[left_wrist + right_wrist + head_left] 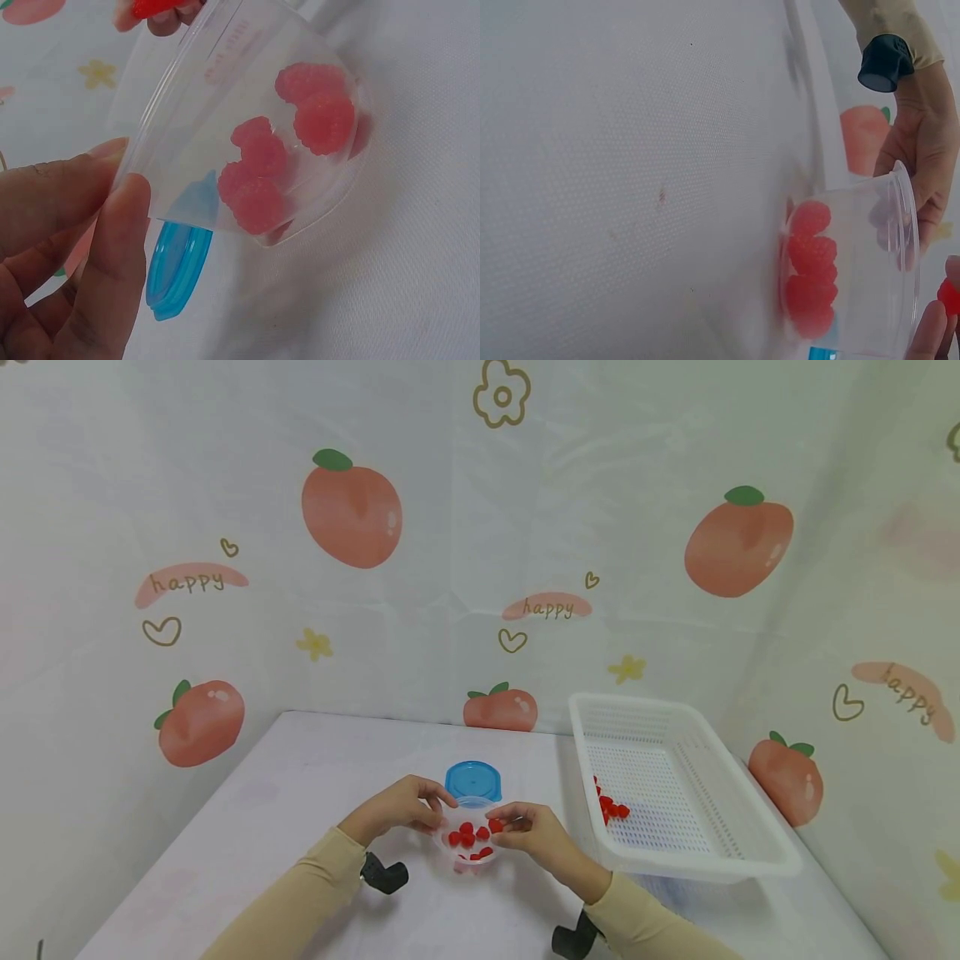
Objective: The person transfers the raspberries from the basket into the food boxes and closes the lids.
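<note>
A clear round plastic tub (862,262) stands on the white table, with several red raspberries (259,206) lying at its bottom. My left hand (405,806) pinches the tub's rim on the left between thumb and fingers. Over the right side of the tub, my right hand (542,842) holds one raspberry (949,297) in its fingertips. That raspberry also shows at the top of the left wrist view, beyond the rim. Just behind the tub lies a blue plastic lid (473,780).
To the right stands a large white perforated basket (750,852) with several more raspberries (611,808) near its left wall. A white curtain printed with peaches (352,518) hangs behind the table (330,743).
</note>
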